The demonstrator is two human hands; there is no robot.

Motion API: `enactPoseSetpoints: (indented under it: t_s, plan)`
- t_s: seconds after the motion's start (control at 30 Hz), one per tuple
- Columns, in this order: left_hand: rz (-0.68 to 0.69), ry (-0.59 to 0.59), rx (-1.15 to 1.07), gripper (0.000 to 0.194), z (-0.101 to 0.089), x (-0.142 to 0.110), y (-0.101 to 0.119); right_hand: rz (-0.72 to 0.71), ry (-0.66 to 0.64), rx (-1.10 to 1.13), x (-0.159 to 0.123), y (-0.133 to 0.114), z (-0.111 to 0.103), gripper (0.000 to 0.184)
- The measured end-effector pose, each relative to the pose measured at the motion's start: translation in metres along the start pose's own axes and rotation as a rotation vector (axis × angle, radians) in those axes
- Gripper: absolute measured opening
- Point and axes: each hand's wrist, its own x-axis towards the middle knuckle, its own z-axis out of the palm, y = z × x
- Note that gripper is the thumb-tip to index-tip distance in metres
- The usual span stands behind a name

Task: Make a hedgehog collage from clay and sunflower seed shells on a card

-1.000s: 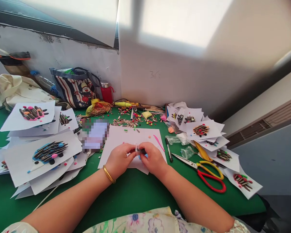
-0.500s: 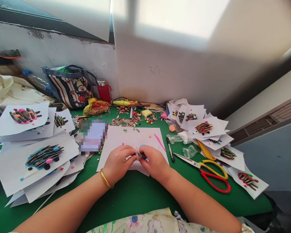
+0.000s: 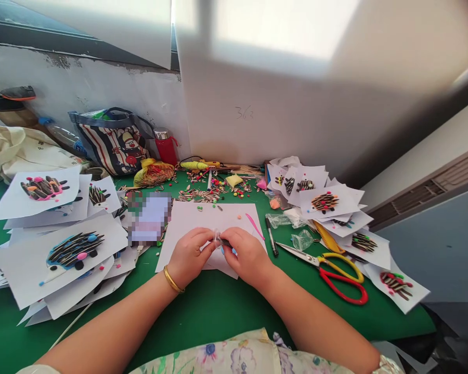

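Observation:
My left hand (image 3: 190, 257) and my right hand (image 3: 248, 255) meet over a white sheet of paper (image 3: 183, 215), fingertips pinched together. Between them is a small crumpled clear plastic wrapper (image 3: 217, 236). A dark lump (image 3: 225, 242), its kind unclear, shows at my right fingertips, apparently in or against the wrapper. Partly hidden below the fingers, a bit of blue (image 3: 223, 250) shows on the paper. Beyond the hands lie a pink strip (image 3: 254, 226), an orange dot (image 3: 239, 217) and several green balls (image 3: 200, 208).
Stacks of paper with seed hedgehog pictures stand left (image 3: 15, 270) and right (image 3: 308, 202). Scissors (image 3: 323, 265), a black pen (image 3: 272, 238) and plastic scraps (image 3: 302, 240) lie at right. A phone (image 3: 150, 218) is left of the paper; loose seeds (image 3: 198, 195), a bag (image 3: 109, 143) and a red bottle (image 3: 166, 148) are behind.
Both hands stay together over the paper, with the fingers slightly shifted around the wrapper. The whole view has moved a little.

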Motion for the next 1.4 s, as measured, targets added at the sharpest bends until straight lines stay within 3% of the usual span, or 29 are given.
enactPoseSetpoints:
  t_s: [0.3, 0.67, 0.97, 1.23, 1.4]
  plan:
    - [0.036, -0.032, 0.086, 0.013, -0.002, 0.0, 0.003, 0.026, 0.011, -0.048, 0.004, -0.001, 0.002, 0.018]
    - [0.005, -0.147, 0.03, 0.015, -0.006, -0.002, 0.005, 0.036, -0.039, 0.026, 0.0, 0.0, 0.003, 0.019]
    - [-0.015, -0.097, -0.028, 0.01, -0.004, -0.002, 0.007, 0.169, -0.017, 0.136, -0.002, -0.001, 0.0, 0.018]
    - [0.043, -0.123, 0.002, 0.013, -0.006, -0.001, 0.008, 0.186, -0.038, 0.16, -0.004, 0.001, 0.002, 0.016]
    - [-0.152, -0.023, -0.183, 0.016, -0.01, 0.002, 0.011, 0.277, 0.049, 0.097, -0.002, 0.009, -0.005, 0.012]
